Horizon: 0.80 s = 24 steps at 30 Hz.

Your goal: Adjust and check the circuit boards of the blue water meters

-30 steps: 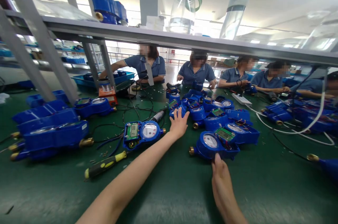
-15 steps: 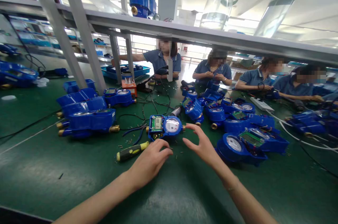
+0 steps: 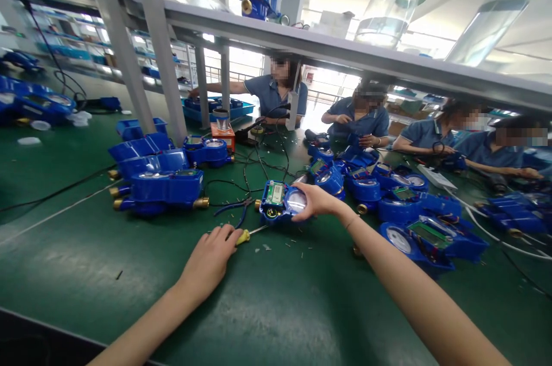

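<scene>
My left hand (image 3: 211,255) is wrapped over the handle of a screwdriver (image 3: 244,237) lying on the green table. Its yellow collar and metal shaft show beyond my fingers, pointing at the blue water meter. My right hand (image 3: 317,201) grips the right end of that blue water meter (image 3: 281,203), thumb in front and fingers behind, partly covering its round dial. The meter lies face up, with its green circuit board and small display uncovered and a brass fitting at its left. Dark blue pliers (image 3: 236,211) lie just left of it, handles spread.
Several blue meters (image 3: 159,189) stand at the left, and many more (image 3: 431,234) crowd the right side. Black cables (image 3: 248,173) run behind the middle. Metal posts (image 3: 161,47) carry a shelf (image 3: 276,35) overhead. Several co-workers (image 3: 280,96) sit across the table. Small screws lie scattered about.
My left hand has moved left and closed over the screwdriver handle. My right hand, open beside the meter before, has closed on its dial end. The view has shifted slightly.
</scene>
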Tool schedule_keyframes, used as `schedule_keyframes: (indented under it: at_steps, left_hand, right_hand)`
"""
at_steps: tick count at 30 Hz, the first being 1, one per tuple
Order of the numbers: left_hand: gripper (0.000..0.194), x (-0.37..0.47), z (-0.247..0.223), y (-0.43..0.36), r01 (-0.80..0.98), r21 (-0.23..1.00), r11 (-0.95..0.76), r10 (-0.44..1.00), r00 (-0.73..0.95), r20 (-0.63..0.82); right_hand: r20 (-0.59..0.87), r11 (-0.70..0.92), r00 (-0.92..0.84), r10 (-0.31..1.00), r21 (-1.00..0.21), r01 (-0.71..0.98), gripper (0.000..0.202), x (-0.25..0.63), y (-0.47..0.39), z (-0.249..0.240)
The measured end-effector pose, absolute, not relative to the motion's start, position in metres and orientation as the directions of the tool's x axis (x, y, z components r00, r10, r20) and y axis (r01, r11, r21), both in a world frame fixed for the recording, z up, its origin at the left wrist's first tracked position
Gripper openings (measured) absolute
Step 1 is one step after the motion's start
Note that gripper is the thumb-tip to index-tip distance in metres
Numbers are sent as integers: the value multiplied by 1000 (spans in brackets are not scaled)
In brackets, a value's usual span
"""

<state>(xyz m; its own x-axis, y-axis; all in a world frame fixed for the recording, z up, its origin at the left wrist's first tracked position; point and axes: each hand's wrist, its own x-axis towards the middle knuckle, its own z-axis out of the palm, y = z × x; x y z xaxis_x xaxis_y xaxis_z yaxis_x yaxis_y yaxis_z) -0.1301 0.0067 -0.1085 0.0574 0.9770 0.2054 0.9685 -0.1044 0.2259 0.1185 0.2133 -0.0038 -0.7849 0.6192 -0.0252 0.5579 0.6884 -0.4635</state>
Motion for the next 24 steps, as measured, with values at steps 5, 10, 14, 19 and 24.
schedule_keyframes:
  at_steps: [5, 10, 14, 19, 24]
  left_hand:
    - [36, -172, -112, -11, 967, 256, -11, 980, -41, 196]
    - [36, -189, -115, -5, 947, 320, -24, 981, -38, 189]
    - [36, -183, -111, 13, 912, 406, -60, 980, -23, 197]
    - [44, -156, -89, 40, 787, 604, -126, 966, -41, 255]
    - [59, -86, -81, 75, 526, 841, -127, 975, -88, 202]
  right_hand:
    - [-90, 534, -636, 767, -461, 709, 89, 133, 190, -6]
    - [-125, 375, -519, 846, -553, 744, 94, 145, 159, -7]
    - [-167, 251, -512, 843, -719, 648, 82, 154, 157, -4]
    - [-232, 20, -534, 813, -905, 424, 49, 155, 172, -19]
    - [-263, -186, -540, 800, -963, 193, 41, 141, 170, -46]
